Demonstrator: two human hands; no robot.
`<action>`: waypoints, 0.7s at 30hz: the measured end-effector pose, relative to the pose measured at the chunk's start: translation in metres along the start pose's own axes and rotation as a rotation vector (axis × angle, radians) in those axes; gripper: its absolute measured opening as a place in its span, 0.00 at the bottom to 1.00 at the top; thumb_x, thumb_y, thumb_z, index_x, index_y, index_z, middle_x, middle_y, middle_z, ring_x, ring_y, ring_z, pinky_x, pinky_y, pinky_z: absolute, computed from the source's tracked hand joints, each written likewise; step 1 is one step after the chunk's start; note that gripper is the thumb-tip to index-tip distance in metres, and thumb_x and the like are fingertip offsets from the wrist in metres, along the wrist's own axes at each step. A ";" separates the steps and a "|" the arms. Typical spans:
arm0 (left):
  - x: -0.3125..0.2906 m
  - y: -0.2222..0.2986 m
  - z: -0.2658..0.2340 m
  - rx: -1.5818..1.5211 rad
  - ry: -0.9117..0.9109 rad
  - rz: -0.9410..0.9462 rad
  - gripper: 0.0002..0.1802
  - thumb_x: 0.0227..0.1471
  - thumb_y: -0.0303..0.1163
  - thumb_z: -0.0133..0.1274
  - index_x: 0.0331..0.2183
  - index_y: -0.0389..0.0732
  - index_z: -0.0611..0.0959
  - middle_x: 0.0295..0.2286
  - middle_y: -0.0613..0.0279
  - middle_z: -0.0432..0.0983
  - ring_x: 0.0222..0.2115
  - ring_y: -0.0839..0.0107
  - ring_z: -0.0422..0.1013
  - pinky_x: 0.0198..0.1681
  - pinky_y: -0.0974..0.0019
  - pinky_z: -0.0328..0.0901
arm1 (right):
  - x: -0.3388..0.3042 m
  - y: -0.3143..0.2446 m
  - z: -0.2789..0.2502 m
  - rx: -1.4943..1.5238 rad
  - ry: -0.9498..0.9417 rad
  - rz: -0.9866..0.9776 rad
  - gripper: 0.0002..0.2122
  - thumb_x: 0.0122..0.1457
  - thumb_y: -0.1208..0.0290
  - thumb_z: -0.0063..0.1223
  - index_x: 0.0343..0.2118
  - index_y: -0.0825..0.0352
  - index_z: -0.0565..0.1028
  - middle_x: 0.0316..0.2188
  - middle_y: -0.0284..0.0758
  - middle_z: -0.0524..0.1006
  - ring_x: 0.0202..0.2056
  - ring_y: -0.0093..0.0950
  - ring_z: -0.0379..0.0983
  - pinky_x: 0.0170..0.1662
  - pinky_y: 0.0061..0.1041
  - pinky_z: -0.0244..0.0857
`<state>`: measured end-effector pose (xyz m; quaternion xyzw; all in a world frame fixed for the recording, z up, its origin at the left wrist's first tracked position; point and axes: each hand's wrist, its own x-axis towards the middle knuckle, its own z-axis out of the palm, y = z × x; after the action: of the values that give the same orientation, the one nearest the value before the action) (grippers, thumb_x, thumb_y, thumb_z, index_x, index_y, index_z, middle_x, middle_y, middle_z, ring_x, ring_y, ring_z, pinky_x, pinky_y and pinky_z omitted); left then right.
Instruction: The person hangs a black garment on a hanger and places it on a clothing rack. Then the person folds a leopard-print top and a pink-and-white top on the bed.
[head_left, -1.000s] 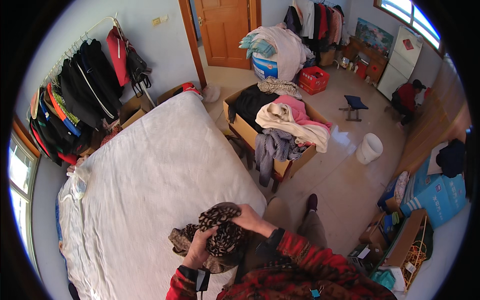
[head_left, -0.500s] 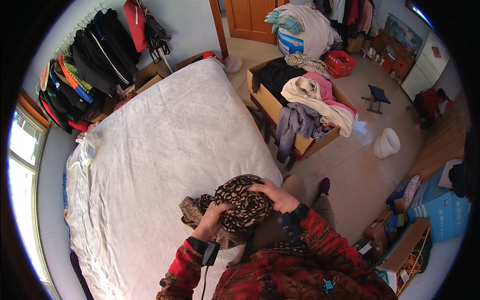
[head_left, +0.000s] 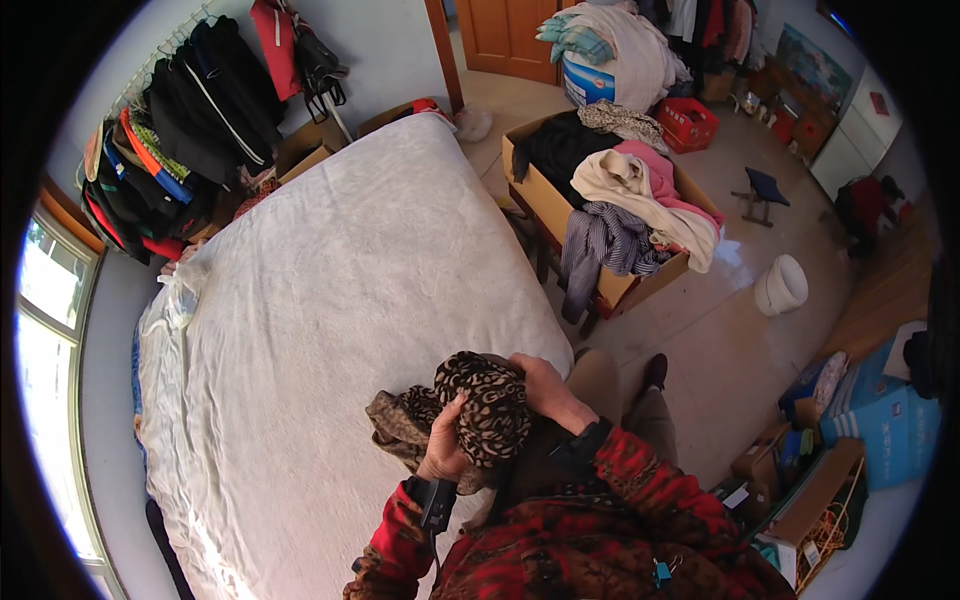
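Note:
A rounded, cap-like bundle of black-and-tan leopard-print cloth (head_left: 482, 405) is held over the near right edge of the bed (head_left: 340, 270). My left hand (head_left: 446, 446) is closed on its left side, the thumb pointing up across the print. At its upper right, my right hand (head_left: 553, 392) grips the rim, with the fingertips partly hidden behind the fabric. Under and to the left of the bundle lies a crumpled brown patterned cloth (head_left: 396, 432). Whether the two pieces are joined, I cannot tell.
Right of the bed stands an open cardboard box (head_left: 627, 292) heaped with clothes. A white bucket (head_left: 781, 286) and a small folding stool (head_left: 762, 194) stand on the floor beyond. Jackets (head_left: 210, 95) hang along the left wall. Boxes (head_left: 880, 420) crowd the right side.
The bundle has turned and tilted, its print now facing more to the left. My left hand has shifted right and lower, its thumb turned upward; the right hand has moved round behind the rim.

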<state>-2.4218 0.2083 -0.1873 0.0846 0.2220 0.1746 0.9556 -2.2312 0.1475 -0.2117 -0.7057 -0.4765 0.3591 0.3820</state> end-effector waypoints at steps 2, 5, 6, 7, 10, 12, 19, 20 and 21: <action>0.001 0.000 0.001 0.007 0.004 0.021 0.26 0.57 0.45 0.49 0.50 0.37 0.74 0.47 0.53 0.74 0.47 0.58 0.71 0.52 0.53 0.65 | -0.005 -0.009 -0.002 0.063 0.216 -0.069 0.12 0.52 0.69 0.59 0.37 0.69 0.73 0.35 0.40 0.76 0.38 0.37 0.74 0.42 0.31 0.66; 0.005 0.006 0.005 -0.068 -0.031 0.035 0.24 0.58 0.44 0.46 0.49 0.37 0.75 0.46 0.52 0.74 0.46 0.58 0.71 0.52 0.53 0.65 | -0.012 -0.024 -0.019 0.136 0.404 -0.202 0.12 0.52 0.73 0.59 0.39 0.69 0.73 0.38 0.37 0.75 0.40 0.32 0.73 0.43 0.28 0.66; 0.005 0.008 0.007 -0.054 -0.010 0.044 0.24 0.58 0.44 0.46 0.49 0.37 0.75 0.46 0.52 0.74 0.46 0.58 0.71 0.52 0.53 0.65 | -0.015 -0.029 -0.025 0.153 0.445 -0.249 0.13 0.52 0.75 0.59 0.40 0.68 0.73 0.39 0.36 0.74 0.41 0.30 0.72 0.43 0.27 0.66; 0.006 0.010 0.008 -0.055 -0.024 0.045 0.24 0.58 0.44 0.46 0.48 0.37 0.75 0.46 0.52 0.75 0.45 0.58 0.72 0.52 0.53 0.65 | -0.020 -0.034 -0.029 0.135 0.372 -0.306 0.12 0.53 0.74 0.59 0.40 0.68 0.73 0.38 0.36 0.74 0.41 0.31 0.72 0.43 0.27 0.66; 0.006 0.010 0.012 -0.121 -0.089 0.017 0.23 0.57 0.43 0.46 0.48 0.37 0.76 0.45 0.52 0.75 0.45 0.57 0.72 0.52 0.52 0.65 | -0.032 -0.049 -0.034 0.012 0.267 -0.506 0.11 0.55 0.72 0.58 0.39 0.68 0.74 0.34 0.35 0.75 0.38 0.29 0.73 0.41 0.26 0.67; 0.005 0.010 0.009 -0.013 0.039 0.018 0.22 0.57 0.42 0.47 0.47 0.37 0.77 0.44 0.53 0.75 0.45 0.58 0.72 0.51 0.53 0.66 | -0.032 -0.056 -0.035 0.264 0.152 -0.315 0.10 0.56 0.73 0.56 0.39 0.69 0.74 0.33 0.33 0.75 0.36 0.25 0.74 0.40 0.25 0.68; 0.001 0.056 -0.050 0.672 0.336 0.127 0.19 0.51 0.34 0.56 0.41 0.31 0.78 0.35 0.52 0.79 0.29 0.65 0.77 0.31 0.63 0.74 | -0.027 -0.059 -0.067 1.475 0.035 0.229 0.11 0.62 0.64 0.49 0.34 0.67 0.75 0.31 0.32 0.79 0.31 0.23 0.77 0.37 0.21 0.72; -0.001 0.071 -0.059 0.923 0.503 0.162 0.20 0.49 0.34 0.58 0.41 0.31 0.77 0.32 0.54 0.79 0.24 0.67 0.77 0.25 0.66 0.73 | -0.028 -0.058 -0.071 1.453 0.049 0.249 0.11 0.62 0.63 0.49 0.34 0.68 0.74 0.31 0.32 0.79 0.30 0.23 0.77 0.36 0.21 0.72; -0.003 0.081 -0.064 1.114 0.574 0.238 0.22 0.49 0.36 0.59 0.41 0.28 0.76 0.32 0.56 0.78 0.28 0.68 0.76 0.30 0.65 0.72 | -0.028 -0.057 -0.074 1.435 0.042 0.248 0.11 0.62 0.63 0.49 0.34 0.68 0.74 0.30 0.32 0.79 0.30 0.23 0.77 0.36 0.22 0.73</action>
<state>-2.4776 0.2873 -0.2230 0.5428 0.5156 0.1537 0.6449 -2.1979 0.1207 -0.1241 -0.3372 -0.0327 0.6101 0.7162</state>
